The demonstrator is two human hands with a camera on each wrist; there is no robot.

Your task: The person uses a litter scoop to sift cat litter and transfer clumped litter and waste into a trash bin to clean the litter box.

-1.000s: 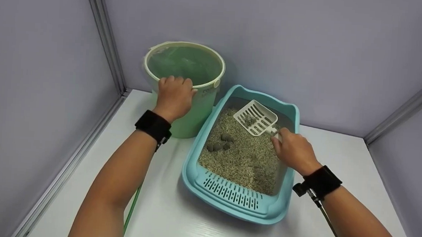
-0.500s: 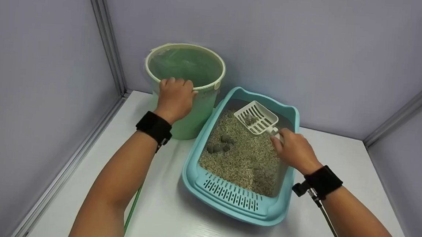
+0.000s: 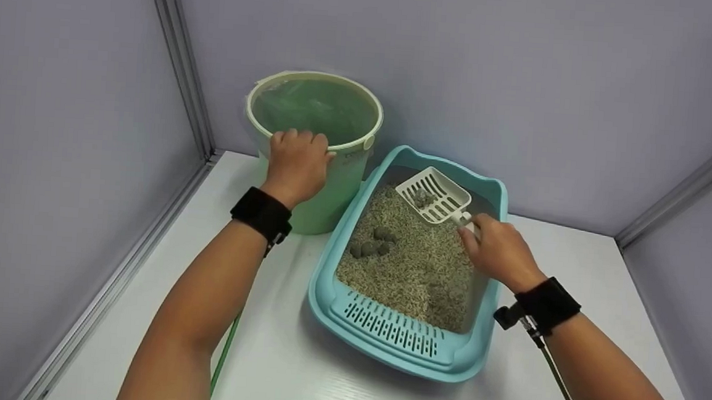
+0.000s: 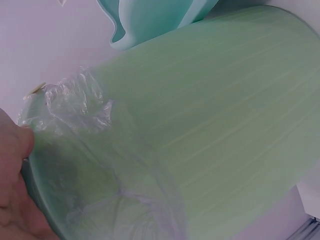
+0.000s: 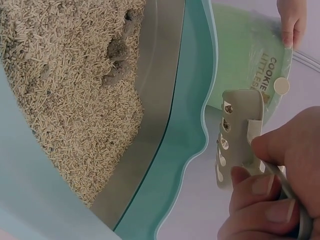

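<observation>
The handle of a white slotted scoop [image 3: 435, 196] is pinched by the curled fingers of the right hand [image 3: 496, 250], above the far right part of the teal litter tray [image 3: 396, 349]. The near rim of the green bucket [image 3: 312, 107] is gripped by the left hand [image 3: 296, 162], fingers hooked over the edge where the clear plastic liner [image 4: 80, 107] is folded outward.

Compared with a second ago, the scoop has been raised slightly and tipped, so that its bowl is held a little higher and nearer the tray's far wall; the grey clump [image 3: 421, 197] is retained in it while loose pellets have been left below. The left hand has been kept where it was on the bucket. From this it may be judged that sifting is about finished and that the load is ready to be carried across to the bucket, which stands just beside the tray's far left corner, toward the far left corner of the table [image 3: 295, 382].

One scoop, one tray and one bucket are counted. One clump is seen in the scoop, and a cluster of about four dark clumps [image 3: 370, 243] is left on the litter [image 3: 407, 271] near the tray's left wall.
</observation>
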